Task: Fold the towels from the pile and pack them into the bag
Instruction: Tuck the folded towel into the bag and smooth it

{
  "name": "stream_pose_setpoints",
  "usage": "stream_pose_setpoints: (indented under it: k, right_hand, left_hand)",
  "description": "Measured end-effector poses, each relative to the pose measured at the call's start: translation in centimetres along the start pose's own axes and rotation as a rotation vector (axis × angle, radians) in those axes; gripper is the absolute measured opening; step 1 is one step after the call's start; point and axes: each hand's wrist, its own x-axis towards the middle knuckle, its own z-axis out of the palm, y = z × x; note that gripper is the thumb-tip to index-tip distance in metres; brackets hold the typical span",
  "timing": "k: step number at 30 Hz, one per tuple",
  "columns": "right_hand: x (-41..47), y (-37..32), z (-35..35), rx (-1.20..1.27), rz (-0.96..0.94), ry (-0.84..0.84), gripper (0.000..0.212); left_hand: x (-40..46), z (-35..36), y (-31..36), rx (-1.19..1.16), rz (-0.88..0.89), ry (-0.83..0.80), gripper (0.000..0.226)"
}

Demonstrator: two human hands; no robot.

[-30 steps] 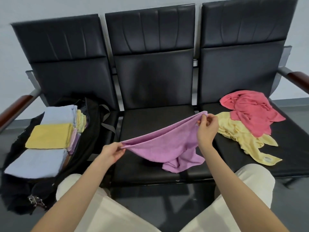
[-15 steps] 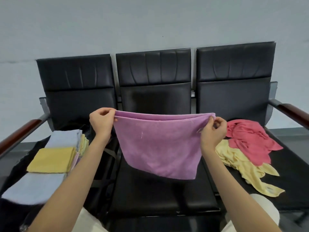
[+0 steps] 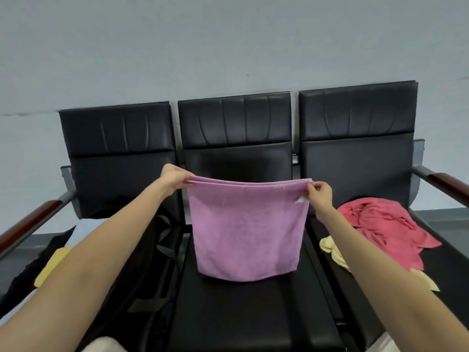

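The purple towel [image 3: 247, 229] hangs doubled over the middle seat [image 3: 243, 313], its lower edge just touching or just above the cushion; which, I cannot tell. A second ago it drooped in a loose swag between the hands; now its top edges are drawn level and taut, so the first fold looks squared and ready for the next fold. The left hand [image 3: 175, 179] pinches the top left corner, closed on both layers. The right hand [image 3: 319, 193] pinches the top right corner likewise, beside a small white tag. On the right seat the red towel [image 3: 385, 229] and yellow towel [image 3: 332, 247] lie crumpled, still unfolded. At left, the black bag [image 3: 152, 250] holds folded towels, mostly hidden behind the left arm.
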Motion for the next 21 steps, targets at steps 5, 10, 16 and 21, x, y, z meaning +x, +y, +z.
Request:
stream_pose_setpoints:
  k: [5,10,16,21]
  right_hand:
    - [1.4,-2.4,0.5,0.078,-0.089,-0.001,0.003]
    - [-0.8,-0.2,0.0,0.043,-0.095,-0.041,0.005]
    - [-6.7,10.4,-0.6,-0.089,0.067,-0.044,0.005]
    - [-13.7,17.7,-1.5,-0.178,0.260,-0.152,0.011]
  left_hand:
    - [0.9,1.7,0.6,0.024,0.152,0.247,0.030]
    - [0.4,1.3,-3.1,0.093,0.177,0.225,0.034]
    - [-3.3,1.1,-13.3,0.294,0.058,0.071,0.035]
    - [-8.5,0.5,-24.0,0.482,-0.136,-0.082,0.018]
